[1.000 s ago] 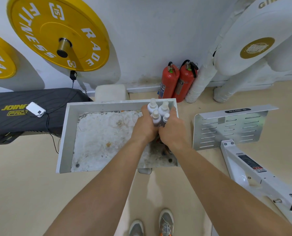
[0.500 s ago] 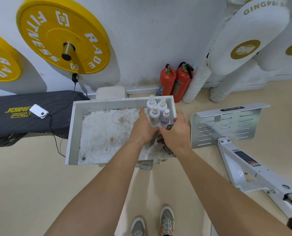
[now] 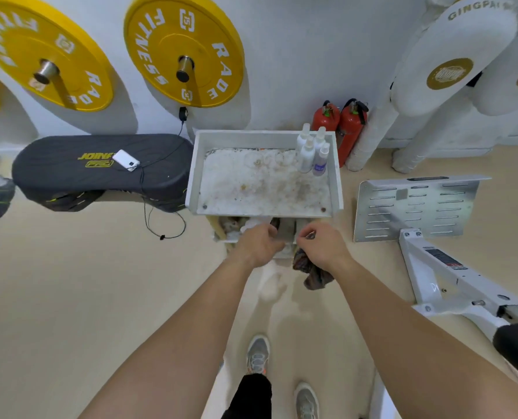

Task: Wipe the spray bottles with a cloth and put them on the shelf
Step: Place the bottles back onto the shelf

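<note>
A: Position of spray bottles [image 3: 313,152]?
B: Upright, clustered in far right corner of shelf [image 3: 191,176], well apart from both hands
A: State of right hand [image 3: 322,246]?
B: Clamped on dark cloth [image 3: 312,272], hanging below fist, just in front of shelf
A: State of left hand [image 3: 259,244]?
B: Fingers curled near shelf front edge; grip on anything cannot be told

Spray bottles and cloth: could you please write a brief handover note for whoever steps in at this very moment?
Left hand: by the front edge of the shelf, fingers curled; unclear whether it holds anything.
Right hand: grips the dark cloth.
Spray bottles: four, upright, in the shelf's far right corner.
Done: bottles shelved.
Left: probably only stowing the cloth; no other bottles visible.
</note>
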A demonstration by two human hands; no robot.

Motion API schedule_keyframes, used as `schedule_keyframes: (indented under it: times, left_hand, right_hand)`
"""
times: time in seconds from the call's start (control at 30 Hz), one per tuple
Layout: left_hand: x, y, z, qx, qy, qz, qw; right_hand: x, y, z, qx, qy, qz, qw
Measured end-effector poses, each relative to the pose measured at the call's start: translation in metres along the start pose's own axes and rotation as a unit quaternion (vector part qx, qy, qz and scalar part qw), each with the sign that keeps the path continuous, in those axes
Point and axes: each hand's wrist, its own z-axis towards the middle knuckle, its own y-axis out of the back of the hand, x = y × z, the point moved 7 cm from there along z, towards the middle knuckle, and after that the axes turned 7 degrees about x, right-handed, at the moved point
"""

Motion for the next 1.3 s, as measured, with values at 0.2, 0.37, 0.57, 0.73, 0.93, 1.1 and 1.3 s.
schedule_keyframes:
  times: [0.2,0.37,0.57,0.73,0.93,1.1,1.3]
  left_hand:
    - [0.098,-0.064,-0.080,-0.031,0.089,-0.039,0.995]
    - [0.172,-0.138,-0.128,-0.010,0.137,-0.076,0.988]
    - [0.280,-0.209,-0.152,0.013,0.204,-0.121,0.971]
    - [0.390,-0.245,-0.134,0.019,0.244,-0.124,0.962]
    - [0.564,-0.280,-0.070,-0.032,0.277,-0.135,0.951]
    - [0.684,-0.309,-0.003,-0.124,0.284,-0.215,0.926]
    - [0.744,-0.344,0.076,-0.172,0.248,-0.461,0.834]
  right_hand:
    - [-0.021,-0.089,-0.058,0.094,0.031,-0.031,0.995]
    - [-0.053,-0.168,-0.100,0.153,0.029,-0.043,0.987]
    - [-0.099,-0.282,-0.108,0.226,0.023,-0.069,0.971]
    - [-0.146,-0.388,-0.079,0.256,0.002,-0.083,0.963]
    - [-0.213,-0.553,-0.013,0.270,-0.017,-0.086,0.959]
    - [-0.276,-0.658,0.037,0.280,-0.023,-0.112,0.953]
    - [-0.306,-0.730,0.077,0.252,0.085,-0.166,0.949]
